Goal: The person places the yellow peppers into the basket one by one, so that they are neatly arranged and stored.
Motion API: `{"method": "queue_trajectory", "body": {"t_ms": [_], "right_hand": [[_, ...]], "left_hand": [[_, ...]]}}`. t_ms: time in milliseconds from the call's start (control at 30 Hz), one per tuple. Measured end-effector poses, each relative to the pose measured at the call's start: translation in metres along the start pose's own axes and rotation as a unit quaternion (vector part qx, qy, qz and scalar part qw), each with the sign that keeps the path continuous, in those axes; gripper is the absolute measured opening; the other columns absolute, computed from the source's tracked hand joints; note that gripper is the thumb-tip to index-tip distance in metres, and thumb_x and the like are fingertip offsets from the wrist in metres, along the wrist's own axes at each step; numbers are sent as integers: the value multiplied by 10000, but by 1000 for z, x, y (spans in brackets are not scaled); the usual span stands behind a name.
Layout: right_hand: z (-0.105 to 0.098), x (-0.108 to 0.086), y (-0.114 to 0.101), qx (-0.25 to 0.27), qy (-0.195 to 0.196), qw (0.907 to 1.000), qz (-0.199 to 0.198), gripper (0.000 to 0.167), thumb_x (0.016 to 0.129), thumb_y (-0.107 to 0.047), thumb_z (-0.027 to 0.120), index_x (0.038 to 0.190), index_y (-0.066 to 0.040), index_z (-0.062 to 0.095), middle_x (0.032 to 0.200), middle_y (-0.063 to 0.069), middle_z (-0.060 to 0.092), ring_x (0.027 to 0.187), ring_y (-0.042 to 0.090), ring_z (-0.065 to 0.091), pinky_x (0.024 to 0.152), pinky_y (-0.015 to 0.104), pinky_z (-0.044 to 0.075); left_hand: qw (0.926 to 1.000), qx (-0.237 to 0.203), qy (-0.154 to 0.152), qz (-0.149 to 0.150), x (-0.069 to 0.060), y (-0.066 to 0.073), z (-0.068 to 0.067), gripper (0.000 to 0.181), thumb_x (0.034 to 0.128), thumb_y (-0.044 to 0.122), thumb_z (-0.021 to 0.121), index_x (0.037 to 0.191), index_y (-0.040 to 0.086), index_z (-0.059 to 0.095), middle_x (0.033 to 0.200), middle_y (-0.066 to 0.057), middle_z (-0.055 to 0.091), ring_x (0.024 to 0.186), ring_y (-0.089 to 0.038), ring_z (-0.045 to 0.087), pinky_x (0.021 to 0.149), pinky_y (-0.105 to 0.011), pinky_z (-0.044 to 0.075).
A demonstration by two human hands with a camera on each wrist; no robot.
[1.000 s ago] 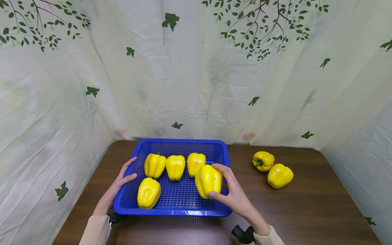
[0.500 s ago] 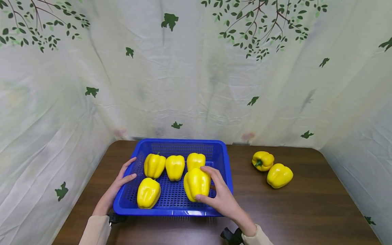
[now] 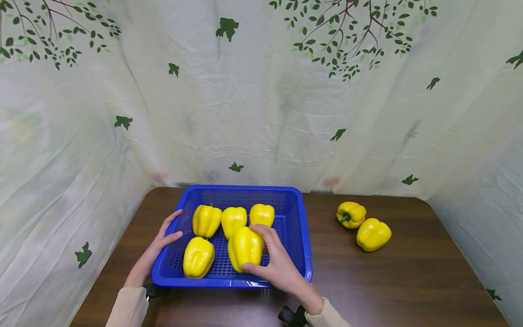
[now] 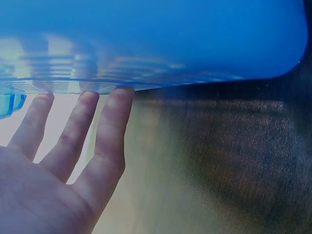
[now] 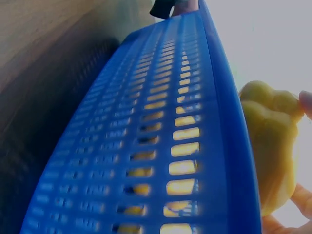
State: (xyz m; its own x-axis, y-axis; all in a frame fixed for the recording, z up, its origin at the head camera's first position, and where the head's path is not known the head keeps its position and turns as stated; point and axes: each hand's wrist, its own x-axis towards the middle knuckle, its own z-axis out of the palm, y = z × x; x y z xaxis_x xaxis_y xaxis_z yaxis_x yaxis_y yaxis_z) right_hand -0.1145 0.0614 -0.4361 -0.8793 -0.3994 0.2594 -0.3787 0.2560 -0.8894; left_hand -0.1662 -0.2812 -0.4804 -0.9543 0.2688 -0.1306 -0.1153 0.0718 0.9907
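My right hand (image 3: pixel 274 264) grips a yellow bell pepper (image 3: pixel 245 248) between thumb and fingers, inside the outline of the blue basket (image 3: pixel 230 283). In the right wrist view this bell pepper (image 5: pixel 268 146) shows past the basket rim, with fingertips at its edges. At the basket's left side is my left hand (image 3: pixel 161 240), its thumb lying over the rim. The left wrist view shows straight, spread fingers (image 4: pixel 109 136) touching the outer wall. Several bell peppers lie in the basket: three in a back row, including the left one (image 3: pixel 206 221), and one at front left (image 3: pixel 199 257).
Two more yellow bell peppers, one at the back (image 3: pixel 351 215) and one in front of it (image 3: pixel 373 235), lie on the brown table (image 3: pixel 408 281) to the right. Behind stands a pale curtain (image 3: pixel 253 104) printed with leaves.
My right hand has carried its bell pepper leftward across the basket, toward the middle of the front row. My left hand and the other bell peppers stay where they were.
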Motion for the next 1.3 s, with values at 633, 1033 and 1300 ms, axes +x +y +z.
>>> {"method": "queue_trajectory", "body": {"t_ms": [633,1033,1300], "right_hand": [[31,14,1,-347,-143,9993,92,720,806,-372,749,1399,-159,401,1394,71,348,1225,237,417,978,399,406],[40,23,2,-626,-303,9968,397,728,782,-360,770,1389,-181,411,1365,64,356,1205,237,430,980,429,394],[46,29,4,-820,-408,9939,615,731,761,-326,794,1366,-146,425,1302,101,369,1058,234,509,859,355,456]], "left_hand": [[9968,-394,-145,674,3,-6,-1,562,1014,105,374,1515,266,177,1481,-183,96,1181,-55,443,905,-230,444],[9971,-278,-85,698,5,-6,-1,560,1009,107,379,1511,265,187,1465,-169,101,1157,-57,464,887,-236,457],[9951,-200,-72,967,6,-5,0,562,998,70,378,1505,257,223,1445,-150,133,1162,-53,448,889,-213,444]]}}
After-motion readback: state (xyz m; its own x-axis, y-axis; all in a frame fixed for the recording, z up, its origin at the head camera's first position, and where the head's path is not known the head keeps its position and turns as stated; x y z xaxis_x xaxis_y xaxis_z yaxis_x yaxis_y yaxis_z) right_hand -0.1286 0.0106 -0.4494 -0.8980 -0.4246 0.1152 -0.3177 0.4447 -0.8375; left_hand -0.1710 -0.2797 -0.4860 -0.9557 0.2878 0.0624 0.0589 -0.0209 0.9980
